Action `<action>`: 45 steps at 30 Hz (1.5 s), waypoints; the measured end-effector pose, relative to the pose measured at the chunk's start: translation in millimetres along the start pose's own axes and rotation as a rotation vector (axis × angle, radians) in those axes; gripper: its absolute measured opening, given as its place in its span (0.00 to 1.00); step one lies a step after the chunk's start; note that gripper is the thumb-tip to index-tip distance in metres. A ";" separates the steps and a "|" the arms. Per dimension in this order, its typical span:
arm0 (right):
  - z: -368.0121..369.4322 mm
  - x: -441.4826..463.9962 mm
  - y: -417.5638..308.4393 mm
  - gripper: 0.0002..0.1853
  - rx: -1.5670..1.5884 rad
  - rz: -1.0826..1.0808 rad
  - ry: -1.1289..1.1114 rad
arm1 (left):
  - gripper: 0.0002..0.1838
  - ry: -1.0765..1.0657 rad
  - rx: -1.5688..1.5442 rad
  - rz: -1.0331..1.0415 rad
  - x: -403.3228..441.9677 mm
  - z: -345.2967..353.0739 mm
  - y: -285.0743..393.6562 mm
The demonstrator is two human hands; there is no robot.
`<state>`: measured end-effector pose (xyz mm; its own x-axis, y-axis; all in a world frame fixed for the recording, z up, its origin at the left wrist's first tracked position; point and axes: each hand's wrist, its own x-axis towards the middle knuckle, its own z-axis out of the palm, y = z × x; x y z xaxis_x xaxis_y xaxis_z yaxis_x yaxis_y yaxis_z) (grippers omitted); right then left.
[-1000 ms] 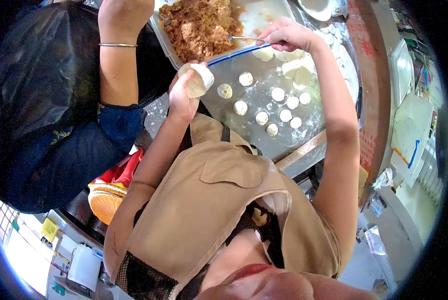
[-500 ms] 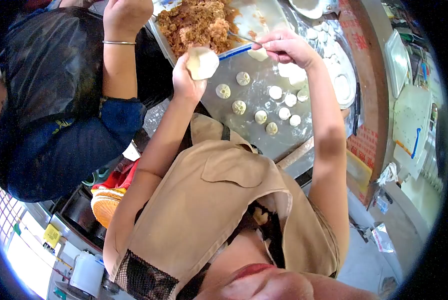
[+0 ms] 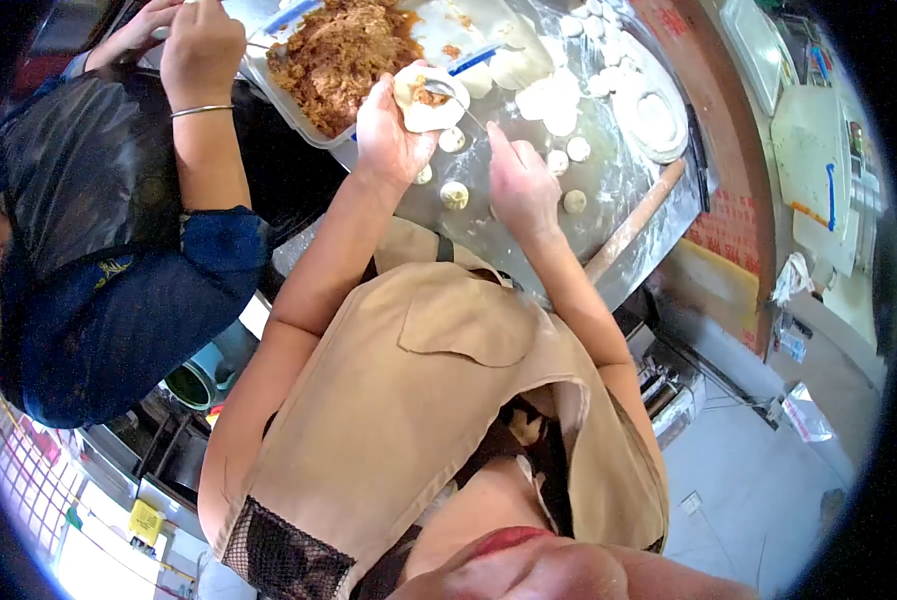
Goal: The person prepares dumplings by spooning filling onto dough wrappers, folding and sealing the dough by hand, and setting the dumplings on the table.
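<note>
A round dough wrapper (image 3: 420,117) rests in my left hand (image 3: 390,135), whose fingers cup it from beneath. Brown filling (image 3: 430,97) sits on the wrapper. My right hand (image 3: 524,185) grips the handle of a metal spoon (image 3: 448,90), and the spoon's bowl touches the filling. Behind my left hand is a plastic tub (image 3: 320,133) heaped with brown minced filling (image 3: 343,60). Pleated buns (image 3: 454,195) stand on the floured metal worktop (image 3: 608,190) between and below my hands, some partly hidden by them.
A rolling pin (image 3: 636,222) lies at the worktop's right. Beyond my right hand are stacked wrappers (image 3: 550,100) and a floury tray (image 3: 651,118) with dough pieces. On my left another person (image 3: 128,290) works, a braceleted hand (image 3: 203,55) raised near the tub.
The spoon has moved from the tub to the wrapper, and filling now lies on it. My right hand has come down and left, nearer my left hand. The view has shifted.
</note>
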<state>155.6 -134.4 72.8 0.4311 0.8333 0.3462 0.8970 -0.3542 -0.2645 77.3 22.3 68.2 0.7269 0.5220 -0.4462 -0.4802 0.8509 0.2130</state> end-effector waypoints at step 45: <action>101.0 195.4 -29.0 0.05 -0.172 -0.658 -1.038 | 0.22 0.314 0.140 -0.112 -22.2 -104.1 -5.0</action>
<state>204.0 81.6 57.2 -0.3170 0.7875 -0.5286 0.9483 0.2729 -0.1621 12.4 0.3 -13.4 0.5747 0.3994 -0.7143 -0.3184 0.9132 0.2544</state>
